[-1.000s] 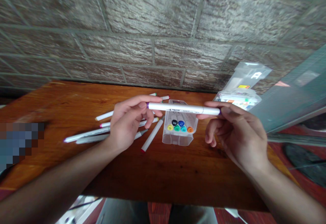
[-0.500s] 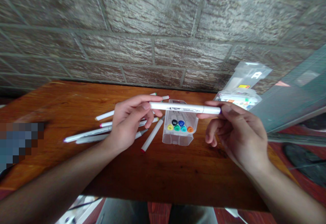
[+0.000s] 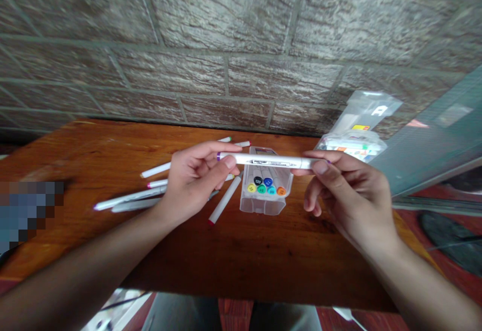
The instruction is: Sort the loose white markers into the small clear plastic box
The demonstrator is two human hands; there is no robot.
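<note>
A white marker with purple ends and black print is held level between both hands, above the table. My left hand pinches its left end with thumb and fingers. At the other end, my right hand grips it between thumb and index finger, with the lower fingers curled below. Under the marker stands a clear plastic case holding several markers, their round numbered ends black, blue, yellow, green, cyan and orange. Loose white markers lie around and behind my left hand, partly hidden by it.
A second clear case, lid raised, stands at the table's back right with markers inside. The wooden table meets a brick wall. A glass panel is at the right. A pixelated patch covers something at the left edge.
My left thumb has shifted right along the marker, baring its purple left end. The right thumb has also slid inward onto the white barrel. The cases and loose markers stay put.
</note>
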